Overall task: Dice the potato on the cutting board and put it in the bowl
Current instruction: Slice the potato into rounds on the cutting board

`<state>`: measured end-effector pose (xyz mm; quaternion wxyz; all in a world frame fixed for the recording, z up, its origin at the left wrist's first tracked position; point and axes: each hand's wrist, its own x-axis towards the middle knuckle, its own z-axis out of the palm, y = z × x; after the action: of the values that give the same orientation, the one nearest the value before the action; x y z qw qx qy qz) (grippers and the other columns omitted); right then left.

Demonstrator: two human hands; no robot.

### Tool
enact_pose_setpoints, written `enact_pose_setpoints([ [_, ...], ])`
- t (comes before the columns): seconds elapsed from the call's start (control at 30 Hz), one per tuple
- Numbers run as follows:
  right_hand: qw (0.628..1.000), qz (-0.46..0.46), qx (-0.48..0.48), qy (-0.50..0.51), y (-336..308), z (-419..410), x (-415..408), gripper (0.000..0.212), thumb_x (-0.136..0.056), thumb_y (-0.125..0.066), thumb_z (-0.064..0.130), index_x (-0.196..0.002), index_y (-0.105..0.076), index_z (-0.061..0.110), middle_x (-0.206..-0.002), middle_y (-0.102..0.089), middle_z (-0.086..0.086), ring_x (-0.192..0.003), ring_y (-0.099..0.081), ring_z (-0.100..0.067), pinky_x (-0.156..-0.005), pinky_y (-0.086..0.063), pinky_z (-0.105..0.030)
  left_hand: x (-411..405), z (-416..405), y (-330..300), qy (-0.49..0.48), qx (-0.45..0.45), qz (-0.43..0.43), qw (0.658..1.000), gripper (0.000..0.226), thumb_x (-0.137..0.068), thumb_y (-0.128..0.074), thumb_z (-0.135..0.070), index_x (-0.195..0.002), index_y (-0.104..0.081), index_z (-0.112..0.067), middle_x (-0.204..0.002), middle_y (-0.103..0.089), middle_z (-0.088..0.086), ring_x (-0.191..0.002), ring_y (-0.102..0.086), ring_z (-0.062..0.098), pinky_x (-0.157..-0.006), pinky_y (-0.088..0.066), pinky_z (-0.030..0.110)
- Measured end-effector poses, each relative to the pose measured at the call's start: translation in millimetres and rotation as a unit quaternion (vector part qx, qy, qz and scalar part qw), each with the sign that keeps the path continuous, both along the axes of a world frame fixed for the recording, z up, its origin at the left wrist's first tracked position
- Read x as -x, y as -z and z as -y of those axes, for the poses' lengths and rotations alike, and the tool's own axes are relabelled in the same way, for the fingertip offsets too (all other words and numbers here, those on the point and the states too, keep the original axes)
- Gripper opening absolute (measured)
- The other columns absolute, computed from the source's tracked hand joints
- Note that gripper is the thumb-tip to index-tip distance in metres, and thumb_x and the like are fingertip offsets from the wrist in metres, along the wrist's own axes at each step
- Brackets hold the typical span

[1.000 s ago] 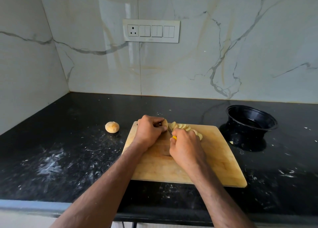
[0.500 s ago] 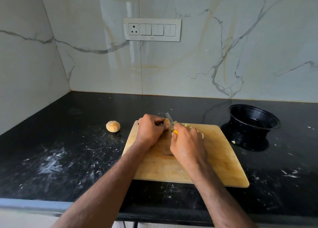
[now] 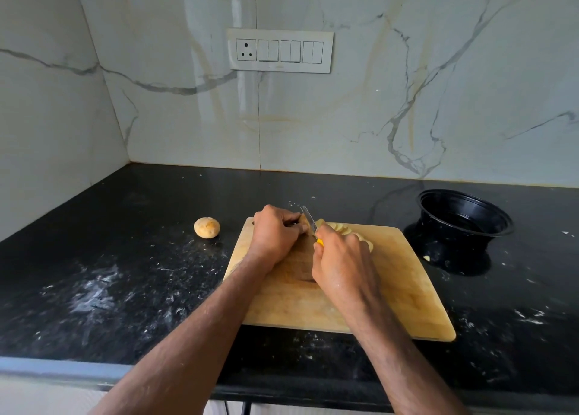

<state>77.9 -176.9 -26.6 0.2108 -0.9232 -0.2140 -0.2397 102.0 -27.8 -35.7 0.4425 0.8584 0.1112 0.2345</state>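
Note:
A wooden cutting board [image 3: 401,289] lies on the black counter. At its far edge my left hand [image 3: 275,236] curls over the uncut end of a potato, mostly hidden under the fingers. My right hand [image 3: 341,264] grips a knife [image 3: 308,217] with a yellow handle, its blade raised and tilted just right of the left fingers. Pale potato slices [image 3: 341,228] lie in a row behind my right hand. A black bowl [image 3: 463,217] stands on the counter to the right of the board.
A second potato piece with skin [image 3: 206,227] sits on the counter left of the board. The black counter [image 3: 109,289] has white smears. A marble wall with a switch panel [image 3: 280,50] stands behind. The counter's front edge runs close below the board.
The knife blade was down in the potato a second ago; it has risen and now points up and away. Both hands stay at the board's far edge.

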Motion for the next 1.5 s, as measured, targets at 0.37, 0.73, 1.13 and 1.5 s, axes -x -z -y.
enact_pose_setpoints([
  [0.37, 0.999, -0.035, -0.005, 0.007, -6.9, -8.5, -2.3, 0.022, -0.098, -0.06, 0.021, -0.12, -0.063, 0.02, -0.095, -0.065, -0.008, -0.066, -0.036, -0.014, -0.047, -0.023, -0.021, 1.1, 1.9, -4.9, 0.012, 0.004, -0.012, 1.0, 0.013, -0.09, -0.075, -0.016, -0.079, -0.081, -0.012, -0.078, -0.076, 0.003, -0.087, -0.068, 0.024, -0.089, -0.053, 0.037],
  [0.73, 0.998, -0.065, -0.012, -0.009, -6.2, -16.7, -8.4, 0.027, -0.098, -0.062, 0.021, -0.124, -0.063, 0.017, -0.104, -0.068, -0.007, -0.087, -0.063, -0.018, -0.062, -0.053, -0.028, 2.1, 1.1, -6.1, 0.019, -0.003, -0.016, 1.0, 0.012, -0.094, -0.071, -0.016, -0.092, -0.083, -0.016, -0.085, -0.077, -0.004, -0.089, -0.065, 0.015, -0.099, -0.05, 0.042],
  [1.13, 0.997, -0.07, -0.013, -0.012, -4.0, -19.8, -12.1, 0.024, -0.098, -0.061, 0.019, -0.122, -0.062, 0.015, -0.099, -0.065, -0.008, -0.074, -0.049, -0.016, -0.055, -0.038, -0.026, -2.2, 2.1, -1.0, -0.005, -0.033, -0.022, 0.999, 0.017, -0.098, -0.065, -0.017, -0.097, -0.082, -0.019, -0.094, -0.077, 0.0, -0.103, -0.062, 0.025, -0.098, -0.049, 0.041],
  [1.5, 0.997, -0.073, -0.004, -0.029, -4.8, -23.6, -12.1, 0.026, -0.097, -0.055, 0.012, -0.122, -0.061, 0.014, -0.098, -0.063, -0.009, -0.072, -0.042, -0.018, -0.046, -0.02, -0.021, -1.8, 1.7, 0.2, -0.009, -0.043, -0.01, 0.999, 0.017, -0.097, -0.065, -0.016, -0.096, -0.082, -0.014, -0.096, -0.078, 0.005, -0.099, -0.065, 0.026, -0.099, -0.049, 0.045],
])
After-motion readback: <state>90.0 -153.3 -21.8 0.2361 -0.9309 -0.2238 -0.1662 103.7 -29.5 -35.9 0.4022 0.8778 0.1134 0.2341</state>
